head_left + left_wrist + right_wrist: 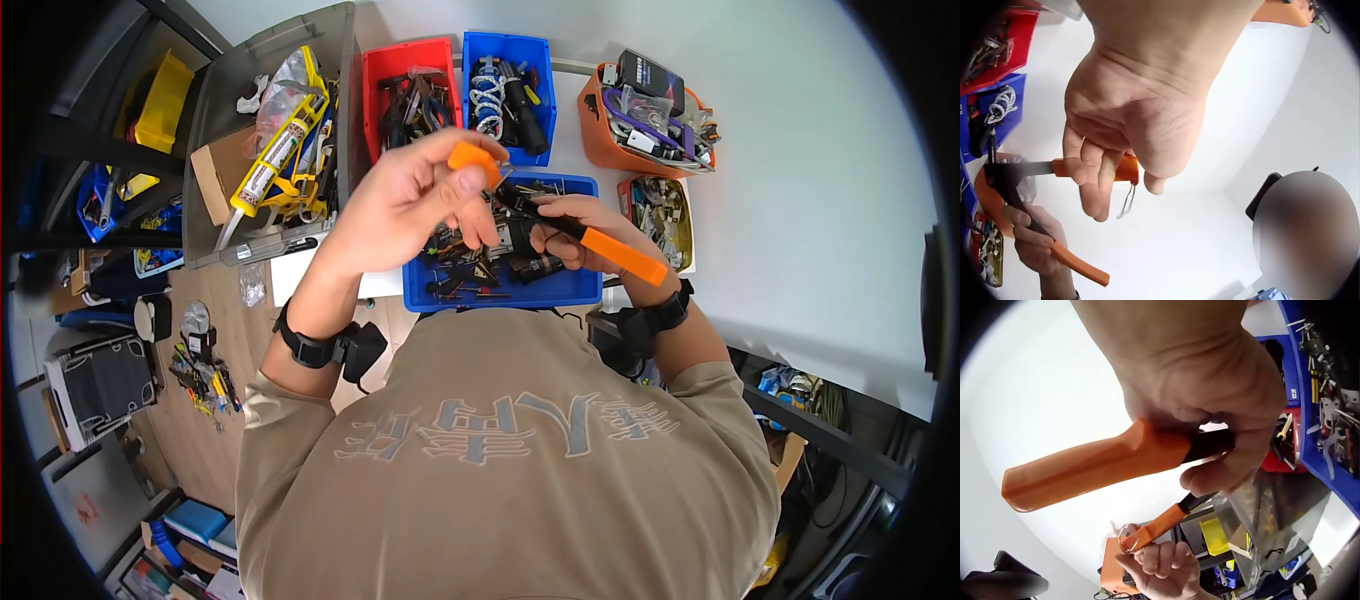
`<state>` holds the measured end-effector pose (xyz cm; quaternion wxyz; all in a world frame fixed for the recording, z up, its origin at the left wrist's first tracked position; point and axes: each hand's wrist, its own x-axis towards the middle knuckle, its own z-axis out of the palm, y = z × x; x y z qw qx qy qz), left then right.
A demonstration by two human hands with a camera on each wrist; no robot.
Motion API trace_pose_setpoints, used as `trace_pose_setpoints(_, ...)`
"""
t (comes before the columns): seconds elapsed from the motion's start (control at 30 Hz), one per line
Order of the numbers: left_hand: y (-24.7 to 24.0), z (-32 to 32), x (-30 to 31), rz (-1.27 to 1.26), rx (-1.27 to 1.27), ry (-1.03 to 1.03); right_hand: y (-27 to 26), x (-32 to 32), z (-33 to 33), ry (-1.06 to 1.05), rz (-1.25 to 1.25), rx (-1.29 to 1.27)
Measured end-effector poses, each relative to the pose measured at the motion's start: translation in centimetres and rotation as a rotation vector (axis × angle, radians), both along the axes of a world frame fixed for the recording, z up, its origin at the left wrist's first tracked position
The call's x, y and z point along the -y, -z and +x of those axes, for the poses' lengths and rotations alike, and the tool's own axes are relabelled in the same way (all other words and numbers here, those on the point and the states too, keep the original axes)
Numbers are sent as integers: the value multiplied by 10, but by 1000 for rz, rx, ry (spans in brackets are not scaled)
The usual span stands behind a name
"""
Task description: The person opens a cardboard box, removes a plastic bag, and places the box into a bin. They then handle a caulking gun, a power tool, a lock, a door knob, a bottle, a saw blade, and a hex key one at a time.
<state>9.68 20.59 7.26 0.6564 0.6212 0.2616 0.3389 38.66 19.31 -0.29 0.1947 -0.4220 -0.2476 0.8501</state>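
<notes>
Both hands hold a hand riveter with orange grips over the blue tray (500,297). My left hand (410,205) has its fingers around one orange grip (472,158) and the thumb against it. From that grip's end a wire loop (1127,200) sticks out in the left wrist view. My right hand (592,222) grips the black part of the other handle, leaving its long orange grip (1091,467) jutting out past the palm. The two handles stand spread apart, meeting at the riveter's dark head (1000,175).
Behind the tray stand a red bin (372,70) and a blue bin (545,90) of tools. An orange container (600,150) and a tin of small parts (687,240) are at right. A large grey box (215,140) holding a yellow caulking gun (310,110) is at left.
</notes>
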Motion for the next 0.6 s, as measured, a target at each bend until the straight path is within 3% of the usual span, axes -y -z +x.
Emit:
trace_pose_setpoints(0.33, -9, -22, 16, 159, 179, -31, -65, 21, -15, 37, 268, 62)
trace_pose_setpoints(0.6, -16, -27, 39, 142, 212, -33, -86, 32, -10, 120, 302, 63)
